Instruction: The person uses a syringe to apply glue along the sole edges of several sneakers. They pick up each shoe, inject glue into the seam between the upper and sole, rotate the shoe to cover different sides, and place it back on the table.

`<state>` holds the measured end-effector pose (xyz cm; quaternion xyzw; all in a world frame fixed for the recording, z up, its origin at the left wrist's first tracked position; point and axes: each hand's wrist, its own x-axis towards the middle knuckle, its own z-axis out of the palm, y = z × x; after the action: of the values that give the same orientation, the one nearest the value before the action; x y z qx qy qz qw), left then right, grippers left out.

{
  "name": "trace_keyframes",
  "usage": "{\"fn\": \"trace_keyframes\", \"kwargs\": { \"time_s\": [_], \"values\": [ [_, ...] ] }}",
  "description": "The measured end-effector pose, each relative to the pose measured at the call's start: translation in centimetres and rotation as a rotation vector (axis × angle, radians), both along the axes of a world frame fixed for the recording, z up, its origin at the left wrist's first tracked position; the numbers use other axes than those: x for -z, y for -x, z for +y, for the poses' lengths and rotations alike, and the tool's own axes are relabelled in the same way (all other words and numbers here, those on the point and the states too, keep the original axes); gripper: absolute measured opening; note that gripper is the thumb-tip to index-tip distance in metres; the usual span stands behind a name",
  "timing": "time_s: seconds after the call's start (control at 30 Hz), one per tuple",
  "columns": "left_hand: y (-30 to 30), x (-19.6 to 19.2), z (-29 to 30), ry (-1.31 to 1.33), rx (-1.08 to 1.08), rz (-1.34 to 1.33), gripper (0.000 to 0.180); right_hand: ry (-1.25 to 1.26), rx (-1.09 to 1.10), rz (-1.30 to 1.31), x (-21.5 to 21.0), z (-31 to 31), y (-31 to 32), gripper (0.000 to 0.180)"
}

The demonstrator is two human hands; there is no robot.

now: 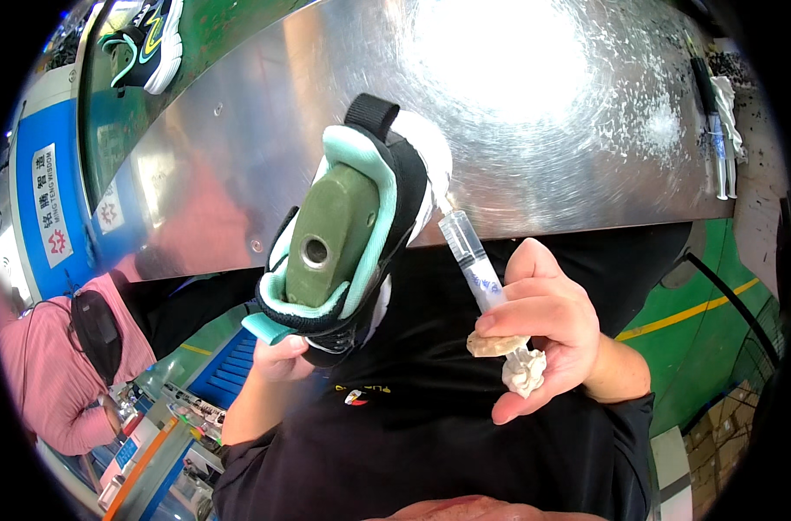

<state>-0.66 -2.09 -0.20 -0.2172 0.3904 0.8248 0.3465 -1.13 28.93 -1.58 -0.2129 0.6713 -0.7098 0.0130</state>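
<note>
A black sneaker (402, 187) with mint-green lining and a white sole is tilted up at the near edge of the metal table. A dark green shoe last (339, 230) with a round hole fills its opening. My left hand (281, 358) grips the shoe from below at the toe end; most of its fingers are hidden behind it. In my right hand (552, 317) is a clear syringe (474, 256), its flange and plunger end wrapped in whitish lumpy material. The syringe's tip points at the white sole near the heel, touching or very close to it.
The shiny metal table (309, 87) spans the far side. Another sneaker (148, 48) lies on a green surface at far left. At far right are a second syringe (724, 161) and a white crumpled cloth (727, 113). A person in pink (57, 373) works at left.
</note>
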Motion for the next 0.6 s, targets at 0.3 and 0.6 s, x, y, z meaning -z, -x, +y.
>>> {"fn": "trace_keyframes", "kwargs": {
  "time_s": [0.3,0.6],
  "values": [
    [-0.4,0.5,2.4,-0.072,0.053,-0.041,0.096,0.050,-0.013,-0.003,-1.2,-0.3,0.0,0.059],
    [-0.9,0.7,2.8,-0.150,0.080,-0.117,0.091,0.038,-0.050,-0.024,-2.3,-0.4,-0.3,0.060]
  ]
}}
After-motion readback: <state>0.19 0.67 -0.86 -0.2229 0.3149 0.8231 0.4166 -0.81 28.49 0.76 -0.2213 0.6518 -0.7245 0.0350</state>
